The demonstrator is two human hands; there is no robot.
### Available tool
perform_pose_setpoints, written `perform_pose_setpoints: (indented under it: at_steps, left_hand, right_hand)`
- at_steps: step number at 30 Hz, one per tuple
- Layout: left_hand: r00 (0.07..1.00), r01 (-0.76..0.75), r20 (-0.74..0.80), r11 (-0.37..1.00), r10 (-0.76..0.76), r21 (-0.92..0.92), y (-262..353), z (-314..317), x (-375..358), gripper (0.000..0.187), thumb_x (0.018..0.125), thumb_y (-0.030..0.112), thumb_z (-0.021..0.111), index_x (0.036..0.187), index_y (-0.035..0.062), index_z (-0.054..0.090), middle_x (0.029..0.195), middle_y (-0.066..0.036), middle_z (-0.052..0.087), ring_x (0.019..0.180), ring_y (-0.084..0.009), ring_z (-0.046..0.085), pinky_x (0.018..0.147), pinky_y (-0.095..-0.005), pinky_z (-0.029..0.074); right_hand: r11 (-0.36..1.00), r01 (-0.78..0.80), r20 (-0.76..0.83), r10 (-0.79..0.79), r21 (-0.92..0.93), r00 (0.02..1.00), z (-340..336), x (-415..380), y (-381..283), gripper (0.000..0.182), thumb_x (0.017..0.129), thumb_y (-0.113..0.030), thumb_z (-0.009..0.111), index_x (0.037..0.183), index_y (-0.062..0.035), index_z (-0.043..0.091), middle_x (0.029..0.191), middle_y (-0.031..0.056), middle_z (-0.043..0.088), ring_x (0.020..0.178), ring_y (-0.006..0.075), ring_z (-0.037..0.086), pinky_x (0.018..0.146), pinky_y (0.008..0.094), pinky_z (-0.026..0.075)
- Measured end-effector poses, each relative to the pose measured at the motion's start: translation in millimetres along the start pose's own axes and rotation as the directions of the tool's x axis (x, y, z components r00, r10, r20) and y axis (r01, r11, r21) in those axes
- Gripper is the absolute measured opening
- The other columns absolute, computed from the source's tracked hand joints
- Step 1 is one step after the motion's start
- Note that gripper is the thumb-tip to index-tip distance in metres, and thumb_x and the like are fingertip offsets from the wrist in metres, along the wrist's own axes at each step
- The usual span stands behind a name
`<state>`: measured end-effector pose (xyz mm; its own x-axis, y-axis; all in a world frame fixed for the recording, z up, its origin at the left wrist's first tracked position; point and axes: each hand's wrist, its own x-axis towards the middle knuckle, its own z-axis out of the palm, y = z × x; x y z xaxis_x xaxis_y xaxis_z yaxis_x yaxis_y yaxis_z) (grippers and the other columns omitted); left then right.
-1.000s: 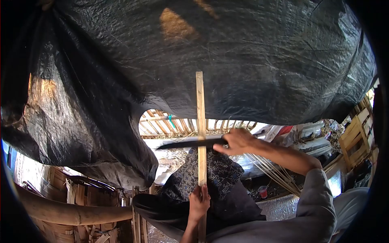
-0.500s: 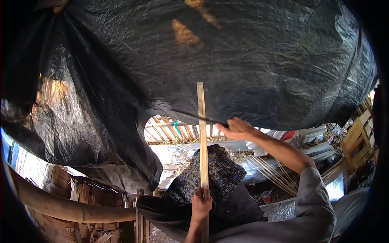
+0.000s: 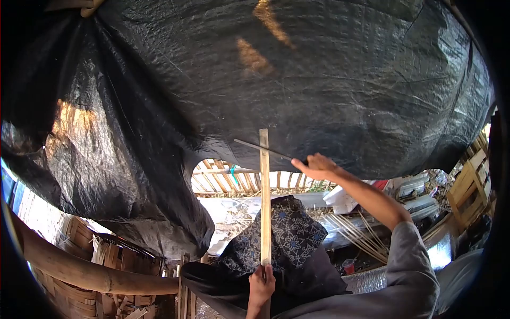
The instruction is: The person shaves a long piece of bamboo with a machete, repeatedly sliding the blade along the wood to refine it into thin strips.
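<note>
A long pale strip of bamboo (image 3: 265, 212) stands nearly upright in the view, over a dark patterned cloth (image 3: 297, 234) on my lap. Low on the strip, my left hand (image 3: 262, 284) is closed around it. My right hand (image 3: 319, 166) grips the handle of a long, thin-bladed knife (image 3: 255, 145). The blade slants up to the left and crosses the strip near its upper end; it appears to touch it. Most of the knife's handle is hidden in my fingers.
A black plastic sheet (image 3: 329, 95) hangs in front and to the left. A thick bamboo pole (image 3: 101, 277) runs along the lower left beside woven bamboo baskets (image 3: 79, 297). Thin bamboo sticks (image 3: 356, 236) and a red cup (image 3: 348, 266) lie at right, near a wooden crate (image 3: 470, 189).
The bamboo strip and my left hand sit lower in the view. The knife blade crosses nearer the strip's top end, and my right hand has shifted slightly right.
</note>
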<state>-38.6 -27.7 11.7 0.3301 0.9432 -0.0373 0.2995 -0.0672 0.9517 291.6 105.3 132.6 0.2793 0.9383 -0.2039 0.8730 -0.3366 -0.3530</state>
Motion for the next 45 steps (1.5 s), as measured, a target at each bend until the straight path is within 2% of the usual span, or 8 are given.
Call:
perform_pose_setpoints:
  at_steps: [15,19,23,26,31,33,39,45]
  left_hand:
    - [0.929,0.311,0.315,0.869,-0.194,-0.384,41,-16,11,0.031,0.097,0.025,0.039,0.095,-0.0022,0.053,0.056,-0.001,0.044,0.044,-0.0073,0.041,0.042,-0.0212,0.034]
    - [0.857,0.447,0.478,0.736,-0.191,-0.508,59,-7,35,0.038,0.098,0.030,0.037,0.099,-0.0041,0.054,0.061,-0.005,0.048,0.048,-0.0087,0.043,0.047,-0.0239,0.039]
    - [0.901,0.385,0.396,0.746,-0.177,-0.544,56,16,43,0.037,0.096,0.030,0.044,0.098,-0.0046,0.056,0.061,-0.002,0.051,0.051,-0.0079,0.048,0.048,-0.0231,0.041]
    - [0.989,0.012,0.147,0.979,0.018,-0.201,-7,17,32,0.036,0.093,0.025,0.051,0.073,-0.0040,0.058,0.052,0.001,0.045,0.051,-0.0035,0.038,0.047,-0.0235,0.035]
    - [0.895,0.429,0.275,0.844,-0.351,-0.322,-20,-37,-22,0.037,0.094,0.028,0.048,0.083,-0.0041,0.061,0.067,-0.003,0.059,0.066,-0.0066,0.054,0.059,-0.0243,0.046]
    - [0.824,0.524,0.386,0.816,-0.414,-0.243,-32,-63,-55,0.041,0.095,0.033,0.045,0.092,-0.0036,0.062,0.078,-0.006,0.064,0.073,-0.0109,0.059,0.067,-0.0268,0.049]
    - [0.681,0.371,0.576,0.892,-0.451,0.260,-22,-71,-96,0.037,0.093,0.032,0.050,0.090,-0.0023,0.065,0.075,-0.009,0.066,0.069,-0.0126,0.060,0.064,-0.0270,0.048]
    - [0.855,0.432,0.425,0.862,-0.299,-0.263,-19,-28,-67,0.039,0.095,0.029,0.047,0.075,-0.0031,0.059,0.063,-0.005,0.058,0.060,-0.0088,0.054,0.055,-0.0260,0.043]
  right_hand:
    - [0.966,-0.023,0.057,0.008,0.259,0.998,89,-162,8,0.050,0.086,-0.048,0.046,0.087,-0.0024,0.065,0.078,0.0226,0.062,0.079,0.0409,0.059,0.073,0.0468,0.046]
    - [0.902,0.215,-0.284,-0.110,0.374,0.953,133,-204,7,0.041,0.080,-0.040,0.058,0.087,-0.0001,0.063,0.078,0.0236,0.061,0.076,0.0455,0.056,0.070,0.0480,0.045]
    - [0.897,0.056,-0.090,-0.018,0.437,0.996,149,-201,14,0.034,0.082,-0.033,0.059,0.081,0.0006,0.060,0.076,0.0233,0.060,0.073,0.0440,0.056,0.062,0.0460,0.046]
    - [0.927,0.170,-0.328,-0.054,0.335,0.943,157,-191,7,0.030,0.081,-0.030,0.061,0.075,-0.0008,0.058,0.070,0.0206,0.059,0.069,0.0423,0.056,0.058,0.0452,0.045]
    - [0.866,0.132,-0.122,-0.083,0.483,0.989,154,-189,12,0.030,0.086,-0.026,0.055,0.097,0.0017,0.057,0.090,0.0236,0.059,0.088,0.0436,0.053,0.076,0.0459,0.042]
    - [0.884,0.277,-0.350,-0.142,0.376,0.926,155,-187,8,0.027,0.081,-0.026,0.061,0.074,-0.0004,0.057,0.070,0.0195,0.059,0.068,0.0414,0.056,0.058,0.0444,0.045]
    - [0.924,0.088,-0.159,-0.030,0.372,0.987,157,-188,10,0.039,0.085,-0.037,0.054,0.075,0.0008,0.057,0.070,0.0214,0.058,0.069,0.0433,0.055,0.061,0.0476,0.044]
    - [0.937,-0.001,-0.026,0.011,0.350,1.000,140,-194,-1,0.044,0.087,-0.040,0.049,0.079,0.0023,0.058,0.076,0.0244,0.059,0.077,0.0448,0.056,0.066,0.0485,0.045]
